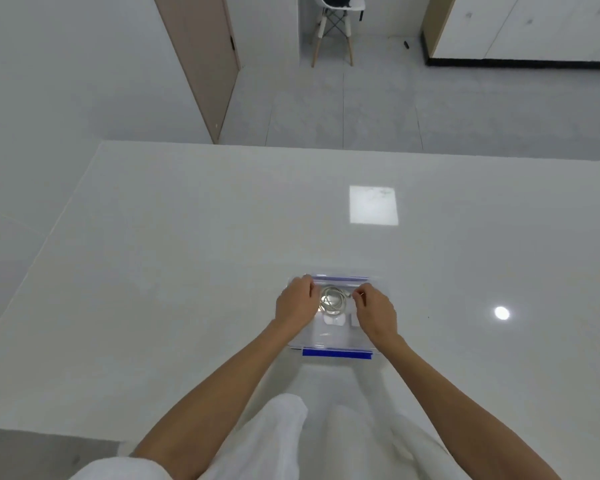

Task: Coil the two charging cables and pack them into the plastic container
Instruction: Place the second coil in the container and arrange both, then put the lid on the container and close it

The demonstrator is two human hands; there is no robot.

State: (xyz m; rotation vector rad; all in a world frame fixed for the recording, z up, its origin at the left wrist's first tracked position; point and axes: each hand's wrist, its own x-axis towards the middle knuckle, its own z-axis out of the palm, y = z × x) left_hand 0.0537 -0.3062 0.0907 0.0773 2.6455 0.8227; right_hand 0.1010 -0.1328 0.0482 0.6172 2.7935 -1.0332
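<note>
A clear plastic container [326, 338] with blue clips on its near and far edges sits on a glossy white table [187, 271], low in the centre of the frame. Toward its far end lies a coiled white cable [333, 301]; whether the coil holds one cable or two cannot be told. Nearer the person lie small white blocks [334, 320], too blurred to identify. The left hand [297, 301] curls its fingers over the container's far left rim. The right hand [374, 315] pinches a strand of the cable between thumb and forefinger. A white chair [340, 15] stands on the floor at top centre.
</note>
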